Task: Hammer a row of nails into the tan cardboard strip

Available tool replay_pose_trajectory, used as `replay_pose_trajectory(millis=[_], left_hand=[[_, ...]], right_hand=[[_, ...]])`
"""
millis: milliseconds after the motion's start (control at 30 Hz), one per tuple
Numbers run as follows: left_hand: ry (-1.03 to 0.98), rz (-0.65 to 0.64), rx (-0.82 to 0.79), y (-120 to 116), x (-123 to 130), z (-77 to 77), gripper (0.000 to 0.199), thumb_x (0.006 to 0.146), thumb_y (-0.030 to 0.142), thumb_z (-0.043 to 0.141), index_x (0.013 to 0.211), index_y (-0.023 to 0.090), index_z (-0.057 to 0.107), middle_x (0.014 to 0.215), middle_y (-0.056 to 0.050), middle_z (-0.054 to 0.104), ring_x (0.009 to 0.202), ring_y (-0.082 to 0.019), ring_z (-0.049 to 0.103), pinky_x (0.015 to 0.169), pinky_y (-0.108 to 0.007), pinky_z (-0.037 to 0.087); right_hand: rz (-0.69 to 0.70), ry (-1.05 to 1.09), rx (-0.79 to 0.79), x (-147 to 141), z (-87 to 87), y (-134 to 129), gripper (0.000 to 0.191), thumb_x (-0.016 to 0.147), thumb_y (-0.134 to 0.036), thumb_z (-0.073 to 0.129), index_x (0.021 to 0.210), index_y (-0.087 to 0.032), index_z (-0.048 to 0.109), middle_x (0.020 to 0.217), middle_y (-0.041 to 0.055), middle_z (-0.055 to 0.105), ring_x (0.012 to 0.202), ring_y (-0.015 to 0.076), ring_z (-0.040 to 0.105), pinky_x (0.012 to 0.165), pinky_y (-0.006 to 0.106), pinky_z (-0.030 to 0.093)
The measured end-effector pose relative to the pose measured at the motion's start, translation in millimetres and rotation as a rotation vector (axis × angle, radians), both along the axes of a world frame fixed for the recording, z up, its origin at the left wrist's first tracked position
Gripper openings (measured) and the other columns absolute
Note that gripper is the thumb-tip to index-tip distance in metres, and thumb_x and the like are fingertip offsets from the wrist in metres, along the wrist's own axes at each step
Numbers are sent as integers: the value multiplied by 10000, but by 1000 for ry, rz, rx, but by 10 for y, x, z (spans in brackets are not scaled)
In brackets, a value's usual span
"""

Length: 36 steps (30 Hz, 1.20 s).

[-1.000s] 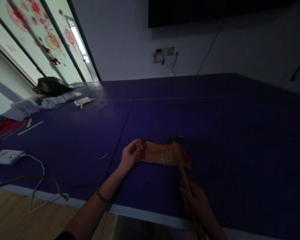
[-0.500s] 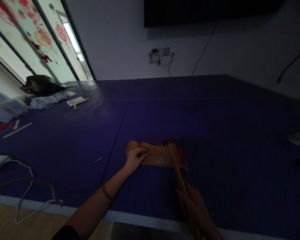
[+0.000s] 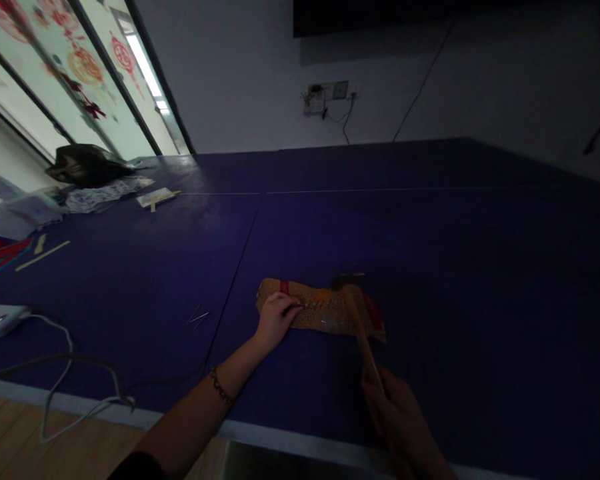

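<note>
A flat tan piece (image 3: pixel 333 317), like cardboard or wood with many small holes and red bands near its ends, lies on the purple table. Several small shiny nail-like bits (image 3: pixel 316 305) stand in a row along its middle. At the left end of that row, the fingertips of my left hand (image 3: pixel 276 321) are pinched together; what is between them is too small to make out. My right hand (image 3: pixel 397 410) grips the wooden handle of a hammer (image 3: pixel 364 337). The dark hammer head is over the far edge of the tan piece, to the right of the row.
Several thin metal nails (image 3: pixel 199 317) lie loose on the purple table (image 3: pixel 430 227), left of the tan piece. A white power strip (image 3: pixel 3 320) with cables sits at the left edge. Farther back are a black bag (image 3: pixel 87 165), papers and tape strips.
The whole view has shifted slightly, so things sit a little differently in frame. Both hands, the hammer and the tan piece keep nearly the same arrangement.
</note>
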State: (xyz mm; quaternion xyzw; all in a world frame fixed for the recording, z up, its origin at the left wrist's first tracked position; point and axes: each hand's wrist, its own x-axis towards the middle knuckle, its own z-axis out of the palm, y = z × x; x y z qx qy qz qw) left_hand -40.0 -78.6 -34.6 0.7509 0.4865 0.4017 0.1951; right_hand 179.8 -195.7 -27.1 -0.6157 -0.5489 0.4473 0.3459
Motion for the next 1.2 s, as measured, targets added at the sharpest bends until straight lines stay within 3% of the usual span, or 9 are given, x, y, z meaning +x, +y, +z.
replay_pose_trajectory(millis=[667,1000,1200], left_hand=[[-25,-43,25,54,-12,9,64,721,231,642,722,177,678,724,-48,682,743,-180,593,701,-316,484],[-28,-37,72,82,-5,-32,28,695,192,668,698,165,675,718,-43,683,732,-173,601,679,-296,487],[-38,-30,61,93,10,-52,22,685,181,676,697,163,675,690,-40,681,725,-174,597,671,-296,486]], right_hand=[[36,42,-40,-23,65,-24,239,785,-398,434,691,-190,506,522,-36,438,470,122,425,425,225,352],[-44,218,-103,-20,71,-48,276,738,-451,512,706,-177,504,442,-76,391,327,69,327,303,185,286],[-155,175,-77,-128,265,-374,338,671,-460,593,852,-175,609,562,0,555,477,144,514,403,231,417]])
